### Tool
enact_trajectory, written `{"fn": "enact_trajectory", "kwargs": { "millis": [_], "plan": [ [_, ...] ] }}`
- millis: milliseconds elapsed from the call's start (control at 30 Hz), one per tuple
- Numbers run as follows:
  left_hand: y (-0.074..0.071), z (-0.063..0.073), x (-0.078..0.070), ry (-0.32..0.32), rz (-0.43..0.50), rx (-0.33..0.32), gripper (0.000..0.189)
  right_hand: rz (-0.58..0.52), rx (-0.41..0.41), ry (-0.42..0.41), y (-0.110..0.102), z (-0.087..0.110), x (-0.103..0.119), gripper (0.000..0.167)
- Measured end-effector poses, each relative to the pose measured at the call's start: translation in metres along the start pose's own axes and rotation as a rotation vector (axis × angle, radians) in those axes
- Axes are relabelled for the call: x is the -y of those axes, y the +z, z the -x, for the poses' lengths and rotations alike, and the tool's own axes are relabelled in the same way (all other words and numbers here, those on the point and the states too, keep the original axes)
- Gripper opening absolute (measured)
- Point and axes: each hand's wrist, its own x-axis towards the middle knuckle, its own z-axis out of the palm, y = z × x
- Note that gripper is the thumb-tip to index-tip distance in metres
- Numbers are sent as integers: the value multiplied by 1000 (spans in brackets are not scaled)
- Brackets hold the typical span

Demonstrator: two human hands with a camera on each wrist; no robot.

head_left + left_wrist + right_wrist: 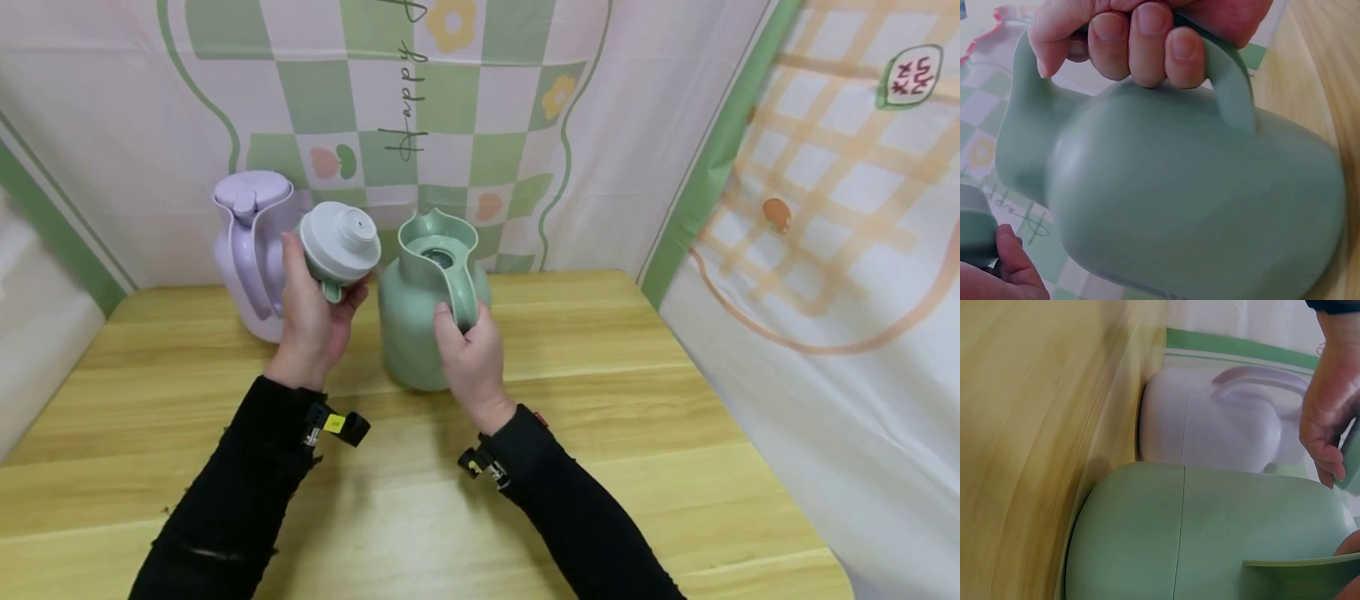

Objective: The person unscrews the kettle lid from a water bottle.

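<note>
My left hand (pixel 311 321) grips a green-and-white jug lid (pixel 339 242), raised above the table between the two jugs. The lid is tilted, with its white plug side toward the head camera and a green tab below. On the right, a green thermos jug (pixel 412 333) stands upright on the table, its mouth uncovered. Around its handle (pixel 463 296) my right hand (pixel 474 362) is curled, thumb on top. In the left wrist view, the fingers of the right hand (pixel 1147 47) wrap the handle, and the left hand (pixel 1016 269) with the lid shows at the lower left.
A lilac thermos jug (pixel 251 250) with its lid on stands behind the left hand. The wooden table (pixel 600 400) meets a hanging checkered cloth (pixel 495 100) at its back edge. Another printed cloth (pixel 825 208) hangs at the right.
</note>
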Motion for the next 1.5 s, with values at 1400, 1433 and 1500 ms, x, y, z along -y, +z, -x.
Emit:
{"fn": "enact_trajectory", "kwargs": {
  "millis": [1400,1433,1500],
  "plan": [
    [-36,-11,63,-369,205,98,77,53,-59,55,-22,-38,-28,23],
    [-35,-12,64,-372,203,93,80,53,-61,55,-22,-39,-29,24],
    [-34,-13,67,-383,207,82,84,56,-64,55,-23,-40,-31,24]
  ]
}}
